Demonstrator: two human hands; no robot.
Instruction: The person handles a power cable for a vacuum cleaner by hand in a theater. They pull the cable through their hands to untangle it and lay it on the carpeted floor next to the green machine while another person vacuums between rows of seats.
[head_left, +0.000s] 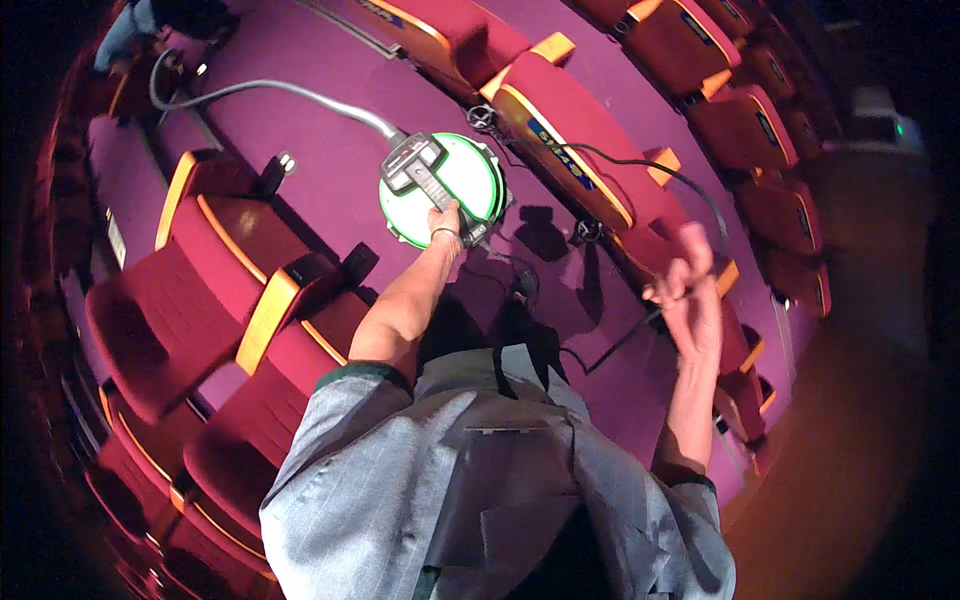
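A canister vacuum cleaner (465, 176) with a white and bright green round body is ahead of my legs, in the aisle between two seat rows. My left hand (445, 219) grips its black top handle (431, 184). Whether its base touches the carpet is not plain. From the head of the machine a grey ribbed hose (300, 90) curves away to the upper left. My right hand (686, 300), blurred, is raised at the right with its fingers curled on a black power cable (652, 163). The cable runs over a seat back and drops to the floor.
Red upholstered seats (165, 330) with wooden armrests (266, 319) line the left. More red seat backs (577, 150) with number plates bound the right side. Purple carpet (330, 157) covers the floor. Another person's sleeve (124, 41) shows at the upper left.
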